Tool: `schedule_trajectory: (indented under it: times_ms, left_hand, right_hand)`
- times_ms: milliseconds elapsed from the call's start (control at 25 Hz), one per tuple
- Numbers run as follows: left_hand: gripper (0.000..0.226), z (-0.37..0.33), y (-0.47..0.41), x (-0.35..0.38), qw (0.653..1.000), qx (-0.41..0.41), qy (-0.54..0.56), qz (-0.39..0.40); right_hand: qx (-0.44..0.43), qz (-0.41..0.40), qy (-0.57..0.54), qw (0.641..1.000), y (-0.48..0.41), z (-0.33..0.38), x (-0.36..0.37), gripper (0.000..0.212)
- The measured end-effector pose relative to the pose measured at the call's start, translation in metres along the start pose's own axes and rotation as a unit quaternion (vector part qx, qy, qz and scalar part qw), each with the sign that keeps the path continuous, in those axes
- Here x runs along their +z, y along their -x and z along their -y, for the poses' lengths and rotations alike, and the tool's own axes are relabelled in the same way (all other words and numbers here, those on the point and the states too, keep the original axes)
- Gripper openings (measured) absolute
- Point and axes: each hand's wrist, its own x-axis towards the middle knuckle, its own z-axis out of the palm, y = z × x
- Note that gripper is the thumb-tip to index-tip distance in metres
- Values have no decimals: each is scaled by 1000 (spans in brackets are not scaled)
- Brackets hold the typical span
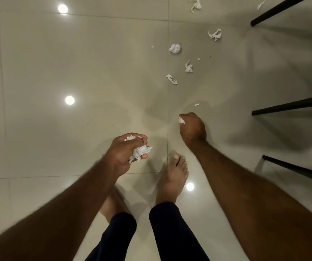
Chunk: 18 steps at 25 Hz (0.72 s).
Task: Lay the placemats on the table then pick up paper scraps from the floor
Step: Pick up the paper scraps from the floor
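Observation:
My left hand (127, 150) grips a bunch of white paper scraps (140, 150) low over the tiled floor. My right hand (192, 127) reaches further forward and pinches one small white scrap (181, 120). Several more scraps lie on the floor beyond it: a tiny piece (196, 104), a strip (171, 79), a twisted piece (188, 67), a crumpled ball (175, 48), a curled piece (215, 34) and others at the top edge (195, 4). No placemats or table top are in view.
Black furniture legs (290, 106) slant in from the right at three heights. My bare feet (172, 178) stand on the glossy beige floor tiles (76, 63), which reflect ceiling lights. The left half of the floor carries no scraps.

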Motion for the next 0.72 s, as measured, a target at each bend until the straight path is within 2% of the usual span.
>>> schedule_trajectory:
  times_ms: [80, 200, 360, 440, 560, 720]
  left_hand:
    - [4, 6, -8, -1, 1000, -3, -5, 0]
    - [16, 8, -15, -1, 1000, 2, -12, -5]
    - [22, 0, -18, 4, 1000, 6, -9, -4]
    - [24, -4, -21, 10, 1000, 9, -12, -6]
    - [11, -8, -30, 21, 1000, 9, -25, -4]
    - [9, -16, -39, 42, 1000, 11, -25, -1]
  right_hand:
    - [-36, -2, 20, 999, -14, 2, 12, 34]
    - [-68, 2, 49, 996, -18, 3, 24, 33]
    - [-85, -1, 16, 996, -19, -5, 26, 34]
    - [-50, -43, -29, 997, -26, -18, 17, 34]
    - [14, -96, -61, 993, -47, -44, -4, 37]
    - [-3, -95, -58, 994, -71, -57, -20, 39]
